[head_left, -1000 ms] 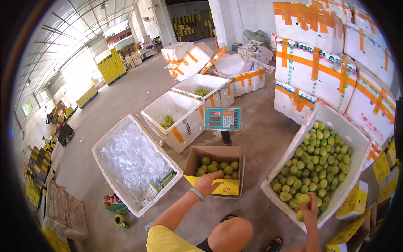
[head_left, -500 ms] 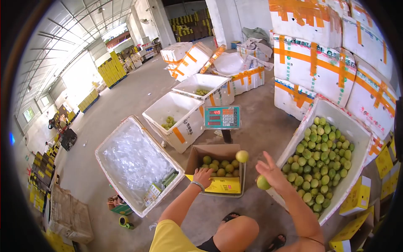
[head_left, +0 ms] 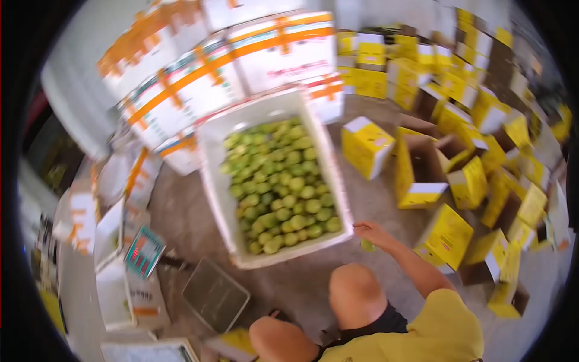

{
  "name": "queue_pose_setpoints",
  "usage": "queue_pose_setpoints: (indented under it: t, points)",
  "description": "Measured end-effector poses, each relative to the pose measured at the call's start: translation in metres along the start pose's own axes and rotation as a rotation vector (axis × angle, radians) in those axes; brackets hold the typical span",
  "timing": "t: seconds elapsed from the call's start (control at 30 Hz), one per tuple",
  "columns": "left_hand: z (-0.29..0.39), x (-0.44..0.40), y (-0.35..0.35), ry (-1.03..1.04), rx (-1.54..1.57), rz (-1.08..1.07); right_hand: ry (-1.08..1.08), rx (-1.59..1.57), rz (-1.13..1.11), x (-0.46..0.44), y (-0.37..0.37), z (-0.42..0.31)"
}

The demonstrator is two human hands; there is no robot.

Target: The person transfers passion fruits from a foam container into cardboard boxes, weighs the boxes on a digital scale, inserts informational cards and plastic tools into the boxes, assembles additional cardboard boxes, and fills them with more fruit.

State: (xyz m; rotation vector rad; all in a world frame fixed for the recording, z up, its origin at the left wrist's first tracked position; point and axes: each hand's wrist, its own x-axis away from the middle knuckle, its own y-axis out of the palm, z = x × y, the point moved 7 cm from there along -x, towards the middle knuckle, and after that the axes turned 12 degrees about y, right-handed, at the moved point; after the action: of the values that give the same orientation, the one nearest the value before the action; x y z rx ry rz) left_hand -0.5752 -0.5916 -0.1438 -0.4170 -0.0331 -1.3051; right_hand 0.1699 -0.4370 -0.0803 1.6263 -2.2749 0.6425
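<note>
Boxes of white foam (head_left: 283, 51), bound with orange tape and stacked high just beyond the fruit crate (head_left: 212, 145). Main danger there, as judged: a toppled box, from a hard shove of the crate into the stack. Right of the crate, a wide scatter of yellow cartons (head_left: 368, 148), several open and tipped over; a likely snag for forearm or foot, because of the loose spread and the nearest ones so close to the arm. Inside the crate, a broad heap of green fruit; possible spill over the near rim, from a knock by a knee or a tilt of the crate. Left of the crate and nearer, the scale (head_left: 216, 295), platform low to the floor; a false reading possible from a stray foot on it. Below the crate, beside the legs, a yellow-flapped carton (head_left: 232, 344), partly cut off; perhaps prone to tipping from a leg's push. Just outside the crate's near right corner, the right hand (head_left: 371, 232), apparently closed around a single fruit (head_left: 368, 245); risk of a drop and bruise, from a loose grip or contact with the rim. Left hand out of view, with no telling whether open or closed.
</note>
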Motion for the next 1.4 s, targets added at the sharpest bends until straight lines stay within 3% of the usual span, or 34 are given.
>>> queue_pose_setpoints:
  t: [0.1, 0.23, 0.27, 0.4, 0.47, 0.5, 0.53, 0.6, 0.73, 0.77, 0.83, 0.87, 0.9, 0.93, 0.97, 1.0, 1.03, 1.07, 1.1, 1.17, 1.23, 1.3, 1.33, 1.37, 1.4]
  points:
    - [0.016, -0.066, -0.002, 0.065, -0.114, -0.109, 0.242, -0.253, 0.233, 0.040, -0.074, 0.084]
    - [0.042, -0.114, -0.003, 0.131, -0.256, -0.189, 0.476, -0.752, 0.194, 0.083, -0.100, 0.153]
    - [0.044, -0.111, -0.007, 0.132, -0.289, -0.189, 0.488, -0.749, 0.191, 0.088, -0.105, 0.162]
    - [0.060, -0.084, -0.036, 0.158, -0.390, -0.068, 0.138, 0.269, 0.738, 0.051, -0.173, 0.128]
    - [0.068, -0.055, -0.057, 0.157, -0.443, 0.041, -0.022, 0.438, 0.855, 0.020, -0.202, 0.082]
    - [0.072, -0.040, -0.064, 0.153, -0.470, 0.091, 0.042, 0.522, 0.876, 0.007, -0.208, 0.050]
    - [0.076, -0.025, -0.068, 0.146, -0.497, 0.137, -0.115, 0.582, 0.887, -0.025, -0.222, 0.042]
    - [0.085, 0.000, -0.068, 0.130, -0.549, 0.220, -0.206, 0.634, 0.904, -0.065, -0.239, 0.017]
    - [0.105, 0.022, -0.045, 0.096, -0.642, 0.329, 0.201, 0.697, 0.695, -0.120, -0.264, 0.041]
    - [0.150, 0.009, -0.018, 0.295, -0.944, 0.461, 0.274, 0.715, 0.654, -0.112, -0.263, 0.038]
    - [0.224, -0.024, 0.048, 0.555, -0.927, 0.309, 0.307, 0.706, 0.686, -0.100, -0.264, 0.034]
    - [0.263, -0.034, 0.088, 0.597, -0.925, 0.215, 0.320, 0.720, 0.754, -0.097, -0.277, 0.043]
    - [0.278, -0.048, 0.115, 0.538, -0.731, 0.104, 0.334, 0.730, 0.824, -0.093, -0.290, 0.051]
    - [0.339, -0.031, 0.176, 0.703, -0.886, 0.029, 0.208, 0.799, 0.865, -0.088, -0.307, 0.046]
    - [0.369, -0.019, 0.220, 0.997, -0.931, -0.039, 0.074, 0.867, 0.902, -0.070, -0.315, 0.024]
    - [0.387, 0.000, 0.264, 1.150, -1.000, -0.168, -0.148, 0.737, 0.779, -0.047, -0.321, 0.004]
    - [0.396, 0.022, 0.308, 1.488, -1.159, -0.338, -0.280, 0.728, 0.631, -0.010, -0.311, -0.035]
    - [0.405, 0.029, 0.343, 1.292, -1.048, -0.385, -0.292, 0.681, 0.543, 0.037, -0.293, -0.073]
    - [0.430, 0.069, 0.370, 1.596, -0.902, -0.472, -0.298, 0.635, 0.457, 0.087, -0.269, -0.110]
    - [0.441, 0.124, 0.414, 1.834, -1.069, -0.466, -0.603, 0.833, 0.408, 0.188, -0.218, -0.176]
    - [0.451, 0.159, 0.429, 1.959, -0.915, -0.457, -0.582, 0.792, 0.152, 0.237, -0.188, -0.195]
    - [0.461, 0.175, 0.425, 1.945, -0.843, -0.467, -0.767, 0.846, -0.036, 0.275, -0.148, -0.210]
    - [0.464, 0.179, 0.420, 1.908, -0.854, -0.503, -0.677, 0.872, -0.105, 0.276, -0.132, -0.204]
    - [0.459, 0.176, 0.416, 1.818, -0.864, -0.597, -0.590, 0.900, -0.180, 0.270, -0.114, -0.191]
    - [0.435, 0.160, 0.416, 1.541, -0.994, -0.775, -0.683, 0.847, -0.216, 0.262, -0.096, -0.181]
